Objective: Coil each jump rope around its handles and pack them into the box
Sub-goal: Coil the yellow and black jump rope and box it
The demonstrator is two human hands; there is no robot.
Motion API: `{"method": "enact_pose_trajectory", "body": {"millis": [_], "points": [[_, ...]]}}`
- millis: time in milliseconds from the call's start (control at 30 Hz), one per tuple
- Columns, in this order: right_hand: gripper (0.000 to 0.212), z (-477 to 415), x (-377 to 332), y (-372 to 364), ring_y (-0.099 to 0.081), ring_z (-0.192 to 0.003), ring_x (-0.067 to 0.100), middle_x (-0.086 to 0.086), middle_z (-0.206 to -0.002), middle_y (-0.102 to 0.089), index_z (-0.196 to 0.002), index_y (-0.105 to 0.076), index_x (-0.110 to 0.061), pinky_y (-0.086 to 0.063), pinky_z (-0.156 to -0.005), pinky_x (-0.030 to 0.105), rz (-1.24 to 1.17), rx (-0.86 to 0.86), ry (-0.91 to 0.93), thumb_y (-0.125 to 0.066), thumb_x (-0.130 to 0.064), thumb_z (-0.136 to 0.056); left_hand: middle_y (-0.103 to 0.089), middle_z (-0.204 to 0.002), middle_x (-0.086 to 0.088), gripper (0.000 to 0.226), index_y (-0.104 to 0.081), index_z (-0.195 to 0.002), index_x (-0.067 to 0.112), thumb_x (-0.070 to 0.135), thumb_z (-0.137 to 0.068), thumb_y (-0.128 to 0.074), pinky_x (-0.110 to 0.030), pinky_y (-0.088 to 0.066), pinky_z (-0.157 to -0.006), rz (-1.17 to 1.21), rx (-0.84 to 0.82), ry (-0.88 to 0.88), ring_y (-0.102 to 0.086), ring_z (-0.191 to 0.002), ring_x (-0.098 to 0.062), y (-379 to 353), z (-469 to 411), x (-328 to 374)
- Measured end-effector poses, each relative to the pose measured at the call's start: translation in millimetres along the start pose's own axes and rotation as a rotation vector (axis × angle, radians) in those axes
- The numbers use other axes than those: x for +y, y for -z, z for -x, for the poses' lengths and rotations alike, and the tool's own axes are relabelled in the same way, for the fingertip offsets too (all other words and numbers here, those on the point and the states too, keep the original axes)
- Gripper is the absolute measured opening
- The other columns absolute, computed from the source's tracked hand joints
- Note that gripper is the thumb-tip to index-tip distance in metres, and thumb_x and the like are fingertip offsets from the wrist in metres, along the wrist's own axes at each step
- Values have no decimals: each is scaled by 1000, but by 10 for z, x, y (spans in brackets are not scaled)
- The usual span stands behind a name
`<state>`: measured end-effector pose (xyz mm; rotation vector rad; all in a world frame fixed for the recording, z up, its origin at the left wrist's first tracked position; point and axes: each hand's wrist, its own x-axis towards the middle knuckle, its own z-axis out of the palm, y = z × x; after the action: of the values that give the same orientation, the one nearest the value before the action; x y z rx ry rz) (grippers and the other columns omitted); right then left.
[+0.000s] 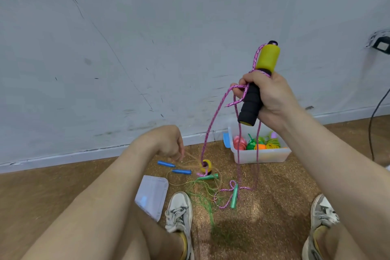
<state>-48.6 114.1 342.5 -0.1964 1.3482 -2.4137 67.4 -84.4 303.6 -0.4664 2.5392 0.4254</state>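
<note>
Head view: the step in hand looks like coiling the pink rope (pixel 211 129), barely begun. The right hand (pixel 272 95) is held high before the wall, its fingers wrapped round the black grip of a yellow-and-black foam handle (pixel 269 59), which stands nearly upright. One or two turns of the rope cross the handle just above the fingers. The rest hangs in long loops to the floor, passing in front of the clear plastic box (pixel 261 155).

The rope's second handle (pixel 205 165), blurred, sits low by the floor just beside the left hand (pixel 168 143). That hand points its fingers down. Faint strands run from it, but whether it pinches anything I cannot tell.

The next move probably calls for bringing the second handle up beside the first, then winding the slack round both.

The box stands by the floor's far edge under the wall, already holding coiled ropes. Blue handles (pixel 181 171) and green handles (pixel 234 196) lie loose nearer the feet.
</note>
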Motion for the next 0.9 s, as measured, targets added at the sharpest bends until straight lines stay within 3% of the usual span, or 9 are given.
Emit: {"method": "enact_pose_trajectory", "body": {"millis": [133, 233, 300, 400, 500, 567, 633, 733, 900], "points": [[16, 54, -6, -69, -65, -75, 30, 10, -61, -59, -74, -52, -1, -58, -64, 27, -106, -30, -52, -54, 7, -88, -73, -79, -7, 19, -74, -93, 4, 1, -76, -66, -28, -56, -73, -145, -182, 94, -70, -73, -18, -221, -186, -39], [18, 104, -62, -98, -68, -68, 25, 10, -64, -59, -74, -53, -1, -59, -66, 28, -226, -50, -90, -52, 5, -90, -64, -78, -1, 40, -65, -118, 6, 11, -78, -71, -27, -51, -76, -422, -262, 98, -62, -80, -19, -377, -242, 5], [18, 141, -85, -109, -70, -66, 24, 10, -63, -60, -75, -53, -2, -60, -68, 29, -256, -70, -123, -50, 5, -91, -62, -105, -3, 58, -50, -137, 13, 17, -83, -69, -30, -49, -88, -511, -288, 74, -59, -99, -20, -413, -270, 55], [17, 186, -74, -126, -70, -71, 27, 11, -65, -61, -76, -53, -1, -60, -70, 29, -232, -114, -177, -50, 4, -92, -40, -147, -4, 77, -30, -148, 22, 17, -83, -71, -31, -42, -99, -107, -147, -74, -45, -129, -24, -302, -241, 190], [14, 189, -51, -101, -70, -71, 27, 12, -67, -61, -79, -53, -1, -61, -70, 30, -190, -138, -205, -51, 5, -91, -53, -135, -3, 56, -49, -129, 27, 3, -82, -70, -35, -45, -102, 685, -121, -375, -52, -123, -19, -102, -20, 462], [11, 177, -44, -53, -70, -73, 27, 13, -73, -61, -81, -53, -1, -61, -70, 31, -76, -172, -207, -53, 6, -90, -64, -119, -11, 44, -57, -121, 16, -3, -83, -67, -33, -49, -98, 854, -138, -499, -61, -110, -21, 21, 104, 542], [11, 171, -41, 7, -70, -81, 31, 16, -81, -64, -86, -54, -2, -61, -73, 34, 64, -230, -222, -54, 8, -87, -69, -107, -18, 37, -58, -118, 6, 9, -83, -69, -35, -50, -97, 872, -135, -529, -65, -102, -25, 131, 196, 536], [17, 193, -73, 84, -70, -86, 27, 20, -101, -70, -97, -59, -3, -61, -71, 35, 268, -325, -278, -54, 9, -86, -72, -87, -16, 36, -64, -98, 3, 38, -88, -62, -40, -53, -90, 798, -3, -381, -67, -83, -27, 215, 209, 448], [32, 267, -71, 138, -69, -83, 22, 16, -111, -66, -109, -60, -6, -54, -54, 24, 452, -394, -273, -59, 12, -83, -72, -74, -8, 14, -64, -83, 9, 21, -90, -63, -37, -53, -76, 529, 252, -264, -68, -70, -22, 183, 124, 324]]}}
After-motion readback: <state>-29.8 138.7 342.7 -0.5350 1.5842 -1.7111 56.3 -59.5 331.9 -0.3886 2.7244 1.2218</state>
